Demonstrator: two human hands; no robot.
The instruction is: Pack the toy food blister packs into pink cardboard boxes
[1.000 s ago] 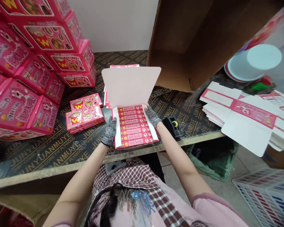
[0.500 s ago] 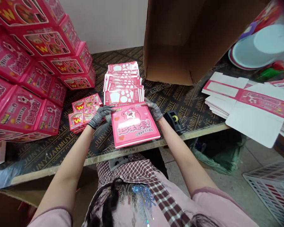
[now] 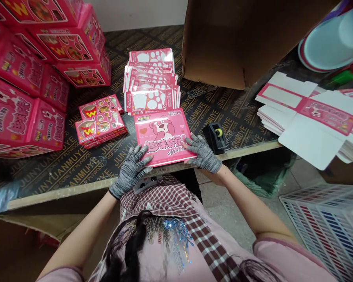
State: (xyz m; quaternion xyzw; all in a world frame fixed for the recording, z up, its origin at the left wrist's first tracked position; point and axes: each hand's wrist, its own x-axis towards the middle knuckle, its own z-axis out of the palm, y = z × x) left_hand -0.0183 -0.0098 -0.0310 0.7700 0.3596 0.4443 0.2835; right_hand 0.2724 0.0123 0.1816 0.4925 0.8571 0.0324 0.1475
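Note:
A closed pink carton with a bear print lies flat near the table's front edge. My left hand, in a grey knit glove, rests at its near left corner with the fingers spread. My right hand, gloved the same way, lies splayed over the near right corner. Just behind the carton is a loose stack of pink-and-white printed card sheets. Two small pink boxes sit to the left of it, near my left hand.
Large pink cartons are stacked at the left on a dark printed plywood table. A brown cardboard box looms above, with a black tape dispenser below it. Flat pink-and-white box blanks pile up at the right; a plastic crate stands on the floor.
The carton's white-lined lid has closed over the rows of red packets. The carton has shifted toward the table's front edge, and my hands have moved from its sides to its near corners.

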